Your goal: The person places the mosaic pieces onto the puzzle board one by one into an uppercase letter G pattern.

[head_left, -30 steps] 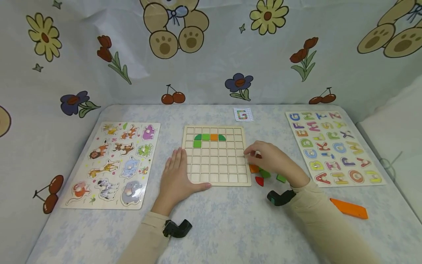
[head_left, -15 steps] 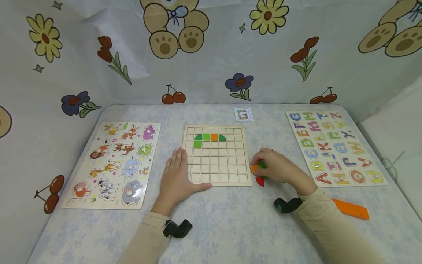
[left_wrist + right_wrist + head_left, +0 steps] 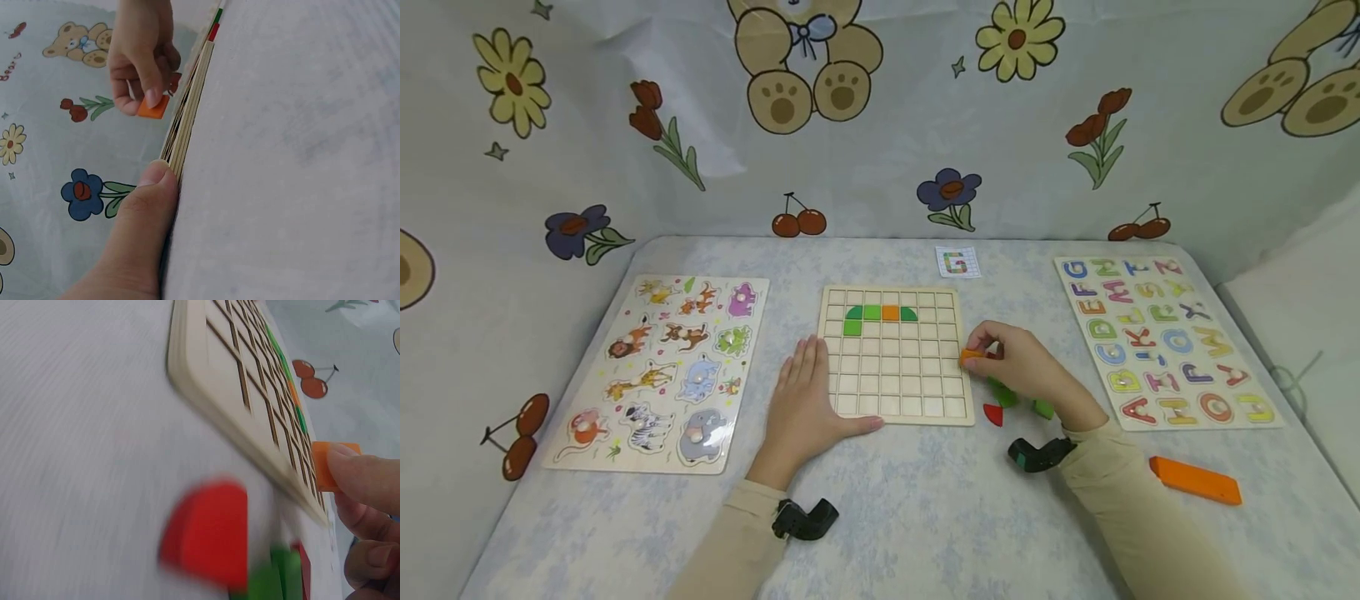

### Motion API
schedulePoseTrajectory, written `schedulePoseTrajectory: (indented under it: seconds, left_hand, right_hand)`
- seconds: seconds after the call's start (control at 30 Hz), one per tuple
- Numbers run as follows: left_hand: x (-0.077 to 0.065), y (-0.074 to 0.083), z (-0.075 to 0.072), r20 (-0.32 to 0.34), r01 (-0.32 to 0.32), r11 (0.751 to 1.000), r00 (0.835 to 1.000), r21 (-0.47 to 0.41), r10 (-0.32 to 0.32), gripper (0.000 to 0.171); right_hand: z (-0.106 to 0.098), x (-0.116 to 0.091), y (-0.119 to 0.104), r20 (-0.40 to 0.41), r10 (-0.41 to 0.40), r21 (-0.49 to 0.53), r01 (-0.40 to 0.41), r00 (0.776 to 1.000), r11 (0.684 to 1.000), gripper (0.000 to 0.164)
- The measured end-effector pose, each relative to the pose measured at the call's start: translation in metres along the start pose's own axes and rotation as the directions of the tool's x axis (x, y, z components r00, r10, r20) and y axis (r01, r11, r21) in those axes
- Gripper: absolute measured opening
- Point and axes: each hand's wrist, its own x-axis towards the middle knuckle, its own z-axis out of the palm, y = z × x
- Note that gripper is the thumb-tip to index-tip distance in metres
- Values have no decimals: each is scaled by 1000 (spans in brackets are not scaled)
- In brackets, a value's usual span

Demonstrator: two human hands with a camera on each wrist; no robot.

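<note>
My left hand [image 3: 805, 408] rests flat beside a wooden grid board [image 3: 891, 367], fingers along its left edge and thumb along its front edge. Between thumb and fingers, my right hand [image 3: 1022, 358] pinches an orange square tile [image 3: 971, 355], held up at the board's right edge. In the right wrist view this orange tile [image 3: 320, 472] overlaps the board's far corner. Green square tiles [image 3: 852, 328], dark green quarter-round ones [image 3: 908, 314] and an orange square [image 3: 891, 313] sit in the upper grid cells. A red quarter-round tile [image 3: 993, 414] and green tiles [image 3: 1003, 393] lie right of the board.
A small pattern card [image 3: 957, 262] showing a G-like shape lies behind the board. An animal puzzle board [image 3: 741, 408] stands left, an alphabet puzzle board [image 3: 1123, 408] right. Near my right forearm is a long orange block [image 3: 1197, 481]. A printed cloth [image 3: 865, 183] hangs behind.
My right hand went down to the loose tiles, then rose with an orange square tile toward the board's right edge. The left hand stays in place.
</note>
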Motion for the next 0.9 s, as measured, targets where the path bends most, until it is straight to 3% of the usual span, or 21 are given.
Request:
schedulePoseTrajectory:
  seconds: [0.23,0.47,0.7,0.9]
  left_hand:
    - [0,0,0,13,11,1000,1000,0,-11,149]
    - [0,0,-1,11,10,1000,1000,12,-10,149]
    - [2,-2,-1,-3,-19,1000,1000,14,19,147]
    - [1,-6,-2,4,-45,999,999,30,45,145]
  right_hand:
    - [33,35,-32,-25,-30,64,31,999,997,16]
    - [64,69,-61,13,-50,74,49,999,996,16]
    - [81,87,-77,17,-62,80,60,998,995,16]
    - [93,93,-87,28,-92,-11,93,995,996,15]
